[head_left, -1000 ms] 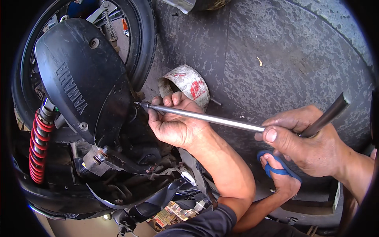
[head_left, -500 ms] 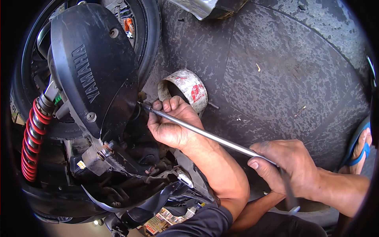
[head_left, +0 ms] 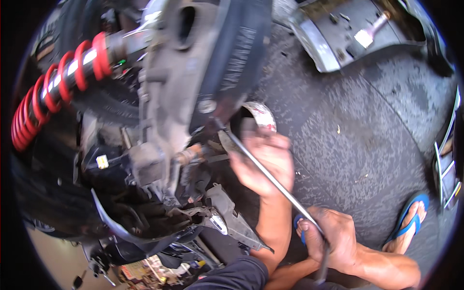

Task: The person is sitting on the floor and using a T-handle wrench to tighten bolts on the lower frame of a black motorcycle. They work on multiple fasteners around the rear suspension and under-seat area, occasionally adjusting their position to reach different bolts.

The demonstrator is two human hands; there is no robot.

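A long silver socket wrench [head_left: 275, 182] with a crosswise handle end slants over the floor. Its dark tip meets the underside of the black ribbed cover [head_left: 232, 72] on a scooter's engine side. My right hand [head_left: 333, 237] is closed round the wrench near its handle end. Behind the shaft, closer to the tip, my left hand [head_left: 266, 162] shows its palm. Its fingers look loosely bent and apart from the thumb, though motion blurs them. Whether they touch the shaft is hard to see. The bolt at the tip is hidden.
A red coil-spring shock absorber [head_left: 70, 72] rises at the left. Behind my left hand stands a white and red round container [head_left: 261, 113]. A metal tray [head_left: 333, 38] with a brush [head_left: 371, 31] and small parts lies at the back right. A foot in a blue flip-flop [head_left: 411, 220] rests right.
The view has shifted, bringing the tray and brush into sight. The wrench stands steeper. My left hand has come away from the tip, its fingers less pinched; my right hand keeps its grip.
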